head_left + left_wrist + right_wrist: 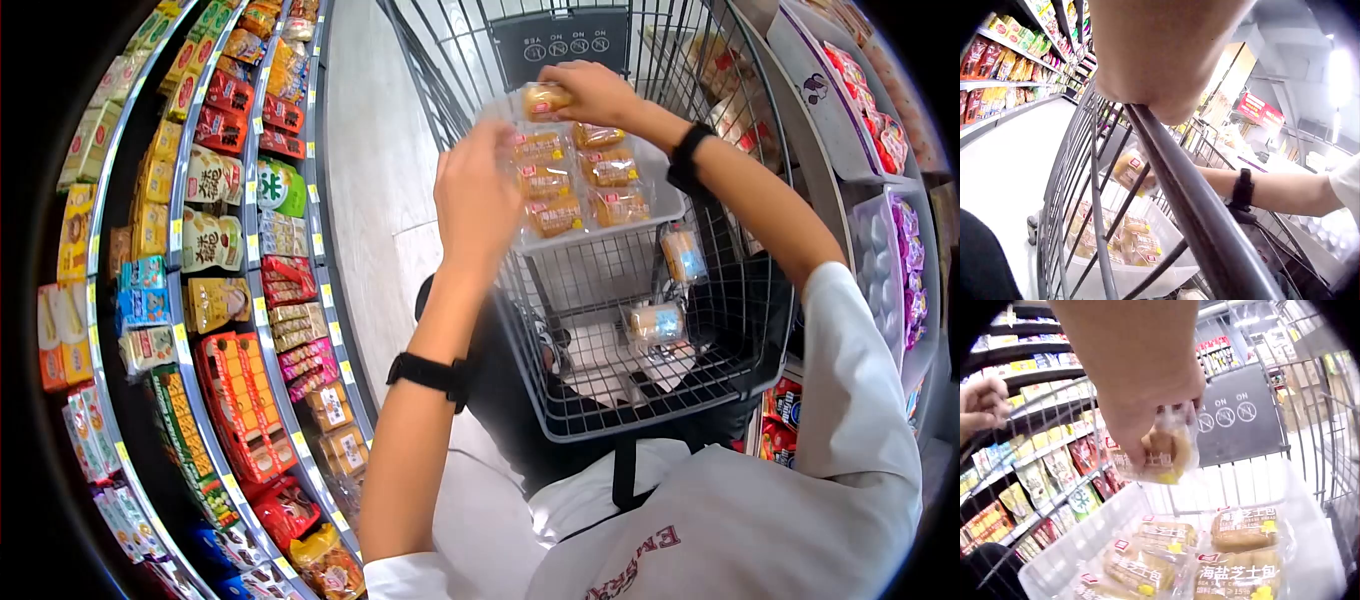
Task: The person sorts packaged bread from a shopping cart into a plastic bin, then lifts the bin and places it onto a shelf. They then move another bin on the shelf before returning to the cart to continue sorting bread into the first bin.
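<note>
My right hand (595, 95) grips a clear-wrapped cheese bread (546, 100), its thumb and fingers around the wrapper. In the right wrist view that bread (1159, 456) hangs above a white plastic bin (1310, 519). Several more wrapped breads (1241, 575) lie in the bin, with white lettering and a yellow mark on each wrapper. My left hand (478, 195), blurred in the head view, is raised by the bin's left side. Seen from the right wrist, the left hand (985, 407) has loosely bent fingers and holds nothing.
The bin sits in a dark wire shopping cart (660, 432). Two small wrapped packs (683, 254) are in the cart nearer my body. Snack shelves (215, 300) line the left, and crates of packaged goods (865, 130) stand along the right. Pale floor (385, 170) runs between cart and shelves.
</note>
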Available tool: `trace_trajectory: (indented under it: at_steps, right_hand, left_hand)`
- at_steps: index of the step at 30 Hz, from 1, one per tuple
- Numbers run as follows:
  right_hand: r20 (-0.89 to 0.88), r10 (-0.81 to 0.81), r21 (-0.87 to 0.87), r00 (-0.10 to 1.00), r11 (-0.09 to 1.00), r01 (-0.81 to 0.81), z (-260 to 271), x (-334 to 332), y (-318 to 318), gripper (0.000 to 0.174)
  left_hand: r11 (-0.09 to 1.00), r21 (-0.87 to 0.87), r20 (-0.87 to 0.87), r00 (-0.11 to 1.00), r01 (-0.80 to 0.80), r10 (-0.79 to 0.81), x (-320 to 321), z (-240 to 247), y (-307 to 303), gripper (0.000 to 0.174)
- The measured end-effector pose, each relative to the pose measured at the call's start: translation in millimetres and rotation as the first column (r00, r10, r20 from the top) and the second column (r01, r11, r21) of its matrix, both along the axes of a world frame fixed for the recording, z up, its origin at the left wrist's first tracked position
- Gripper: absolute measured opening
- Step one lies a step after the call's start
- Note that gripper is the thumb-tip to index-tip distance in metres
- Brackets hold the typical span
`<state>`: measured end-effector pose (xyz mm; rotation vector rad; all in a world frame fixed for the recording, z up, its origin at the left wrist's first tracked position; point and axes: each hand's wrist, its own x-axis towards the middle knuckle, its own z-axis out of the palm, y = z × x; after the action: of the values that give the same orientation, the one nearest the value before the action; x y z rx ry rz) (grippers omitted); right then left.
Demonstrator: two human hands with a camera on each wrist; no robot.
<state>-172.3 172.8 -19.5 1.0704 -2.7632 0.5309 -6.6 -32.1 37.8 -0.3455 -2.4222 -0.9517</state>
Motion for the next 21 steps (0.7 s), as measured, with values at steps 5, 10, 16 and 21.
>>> trace_trajectory:
  at_steps: [5,10,16,21]
  right_hand:
    - [-0.019,-0.01,0.07,1.0,0.997,0.011,-77,-40,-45,0.048]
    - [0.041,0.007,0.065,0.999,0.998,-0.009,-111,-39,-52,0.047]
    - [0.372,0.108,0.357,0.922,0.9,-0.25,-11,21,-32,0.025]
    - [0.74,-0.53,0.56,0.414,0.144,-0.816,11,142,-20,0.088]
  left_hand:
    - [0.986,-0.161,0.054,0.997,-0.037,0.046,-3,2,0,0.032]
    - [0.984,-0.179,0.043,0.999,-0.023,0.031,-8,1,-2,0.029]
    - [0.984,-0.177,-0.011,1.0,-0.018,0.017,-10,2,-3,0.024]
    - [0.989,-0.149,-0.027,0.999,0.023,-0.027,-9,0,-4,0.021]
